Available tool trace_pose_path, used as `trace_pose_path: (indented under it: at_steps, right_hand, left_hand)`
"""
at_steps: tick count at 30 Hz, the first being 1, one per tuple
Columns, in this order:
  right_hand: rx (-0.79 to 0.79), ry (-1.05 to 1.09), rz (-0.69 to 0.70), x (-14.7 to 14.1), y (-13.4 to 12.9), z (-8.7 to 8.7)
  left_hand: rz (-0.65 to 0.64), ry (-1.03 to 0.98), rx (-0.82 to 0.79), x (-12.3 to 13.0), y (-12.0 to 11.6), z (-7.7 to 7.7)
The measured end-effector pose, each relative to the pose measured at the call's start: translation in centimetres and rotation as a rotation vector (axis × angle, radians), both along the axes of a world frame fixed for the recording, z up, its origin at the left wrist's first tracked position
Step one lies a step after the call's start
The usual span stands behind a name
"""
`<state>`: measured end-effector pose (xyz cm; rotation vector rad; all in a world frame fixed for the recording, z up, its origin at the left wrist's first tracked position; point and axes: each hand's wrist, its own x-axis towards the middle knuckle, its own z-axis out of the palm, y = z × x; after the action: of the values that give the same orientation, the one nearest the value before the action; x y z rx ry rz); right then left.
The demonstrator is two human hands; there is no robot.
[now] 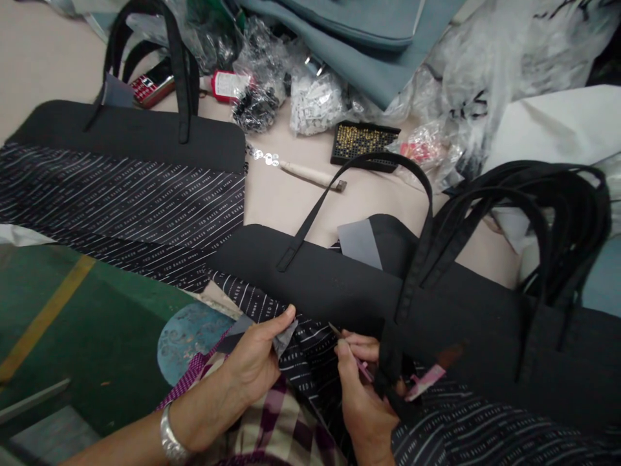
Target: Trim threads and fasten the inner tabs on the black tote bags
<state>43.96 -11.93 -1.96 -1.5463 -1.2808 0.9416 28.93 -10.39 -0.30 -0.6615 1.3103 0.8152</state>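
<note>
My left hand point(257, 356) is closed on the edge of black lining fabric point(295, 369) with white printed stripes, thumb on top. A small grey scrap point(285, 338) shows beside the thumb. My right hand point(361, 388) grips a slim pointed tool point(336, 331) with a metal tip and what looks like a pink handle, mostly hidden by the fingers. Its tip lies close to the lower edge of a black bag panel point(320, 272) with a strap handle point(427, 213). A pink strip point(427, 382) juts out right of this hand; whether it belongs to the tool, I cannot tell.
Another panel with handles point(140, 129) lies at the left of the table point(286, 207). A white marker-like stick point(310, 175), a black tray of small brass pieces point(366, 144), plastic bags point(317, 103) and a red phone point(152, 84) lie behind. More black straps point(572, 213) pile up at right.
</note>
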Motion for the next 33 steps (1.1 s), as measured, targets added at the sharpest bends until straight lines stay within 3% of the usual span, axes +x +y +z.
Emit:
trace_pose_path:
  at_steps: [7, 16, 25, 33]
  right_hand:
    - [0.008, -0.003, -0.033, -0.27, 0.26, 0.2]
    - [0.011, -0.057, 0.053, 0.22, 0.27, -0.22]
    - [0.01, -0.105, 0.044, -0.51, 0.21, 0.09]
    - [-0.019, 0.078, -0.001, -0.13, 0.57, 0.08]
  left_hand:
    - [-0.012, -0.043, 0.002, -0.08, -0.11, 0.04]
    - [-0.034, -0.002, -0.03, 0.03, 0.23, 0.4]
    - [-0.048, 0.039, -0.003, 0.08, -0.32, 0.58]
    - [0.001, -0.08, 0.019, -0.56, 0.04, 0.26]
